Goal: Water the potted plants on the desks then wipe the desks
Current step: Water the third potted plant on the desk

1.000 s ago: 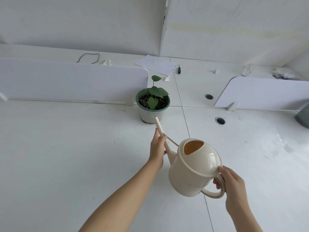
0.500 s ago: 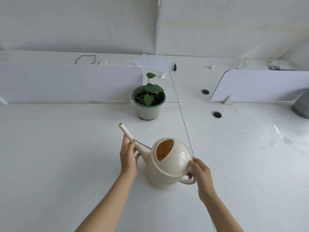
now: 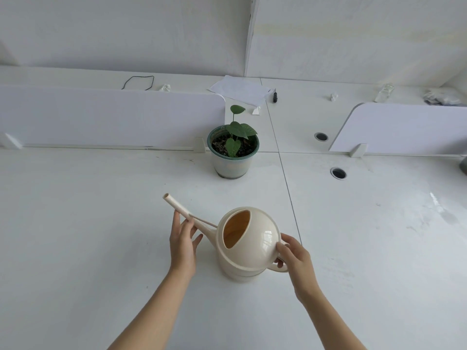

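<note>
A cream watering can (image 3: pixel 252 246) stands upright on the white desk (image 3: pixel 88 223), its long spout pointing up and left. My left hand (image 3: pixel 182 245) lies flat against the spout with fingers spread, not closed around it. My right hand (image 3: pixel 294 258) rests at the can's rear, fingers on the body and thumb at the loop handle in a loose hold. Beyond the can, a small green-leafed plant in a pale pot with a green rim (image 3: pixel 232 162) sits by the desk seam, apart from the spout.
Low white partitions stand at the left (image 3: pixel 111 117) and at the right (image 3: pixel 404 127) behind the plant. Two cable holes (image 3: pixel 338 173) lie to the right. A wet streak (image 3: pixel 442 210) shines on the right desk. Paper (image 3: pixel 242 90) and small clutter lie on the far desks.
The can came back from the plant, dropped from its tilted pour and now stands on the desk. My left hand's fingers have spread off the spout; my right grip has loosened.
</note>
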